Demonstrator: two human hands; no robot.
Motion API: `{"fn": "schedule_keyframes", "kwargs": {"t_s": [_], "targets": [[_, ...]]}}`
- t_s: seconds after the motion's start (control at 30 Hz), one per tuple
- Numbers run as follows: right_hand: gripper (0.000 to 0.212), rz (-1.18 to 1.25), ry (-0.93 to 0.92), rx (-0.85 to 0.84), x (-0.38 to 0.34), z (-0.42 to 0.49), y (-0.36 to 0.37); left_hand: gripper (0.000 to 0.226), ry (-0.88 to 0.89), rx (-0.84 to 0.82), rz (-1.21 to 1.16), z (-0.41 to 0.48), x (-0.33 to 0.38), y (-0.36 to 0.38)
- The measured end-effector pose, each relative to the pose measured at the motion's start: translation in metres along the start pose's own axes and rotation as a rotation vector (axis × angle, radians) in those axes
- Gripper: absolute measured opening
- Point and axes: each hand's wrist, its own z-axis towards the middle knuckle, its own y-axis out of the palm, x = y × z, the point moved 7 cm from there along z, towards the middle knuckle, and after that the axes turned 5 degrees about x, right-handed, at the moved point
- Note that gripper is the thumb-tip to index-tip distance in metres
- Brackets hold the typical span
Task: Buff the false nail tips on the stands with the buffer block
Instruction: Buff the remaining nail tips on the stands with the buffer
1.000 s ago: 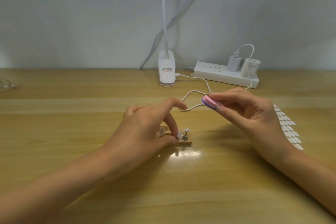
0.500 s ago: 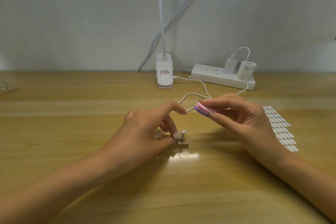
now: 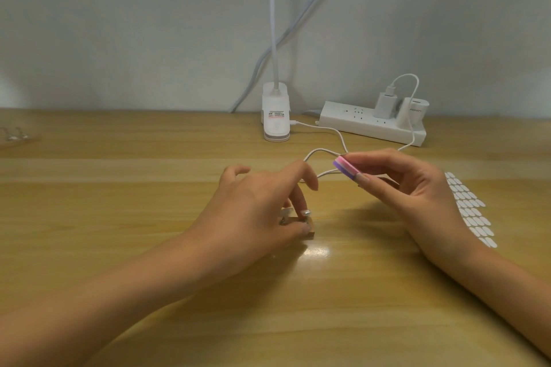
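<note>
Pink-purple buffer block between right hand thumb and fingertips.

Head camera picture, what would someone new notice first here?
Two bare hands meet mid-table: the right hand pinches a pink and purple buffer block in the air, and the left hand steadies a small wooden stand with nail tips. A sheet of white oval stickers lies at right, a power strip by the wall.
</note>
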Motion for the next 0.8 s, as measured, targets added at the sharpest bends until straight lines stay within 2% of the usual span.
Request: {"fn": "schedule_keyframes", "kwargs": {"t_s": [0.17,0.3,0.33,0.4,0.47,0.57,0.67,0.8], "targets": [[0.027,0.026,0.006,0.071,-0.001,0.002,-0.005,0.047,0.054,0.041,0.046,0.002,0.009,-0.001],[0.03,0.094,0.013,0.135,0.001,0.004,-0.012,0.059,0.259,0.182,0.146,-0.006,0.027,-0.008],[0.031,0.104,0.005,0.139,-0.001,0.005,-0.012,0.061,0.296,0.204,0.101,-0.008,0.03,-0.011],[0.034,0.112,-0.036,0.115,-0.01,0.004,-0.01,0.057,0.285,0.218,-0.149,-0.014,0.027,-0.021],[0.03,0.104,-0.092,0.048,-0.021,0.0,-0.002,0.05,0.171,0.221,-0.424,-0.019,0.017,-0.031],[0.024,0.017,-0.223,-0.082,-0.035,-0.011,0.019,0.049,-0.001,0.175,-0.66,-0.027,0.001,-0.033],[0.025,-0.053,-0.339,-0.134,-0.047,-0.023,0.034,0.053,-0.069,0.198,-0.736,-0.033,-0.007,-0.034],[0.028,-0.083,-0.408,-0.131,-0.058,-0.03,0.037,0.057,0.001,0.232,-0.704,-0.038,-0.003,-0.038]]}}
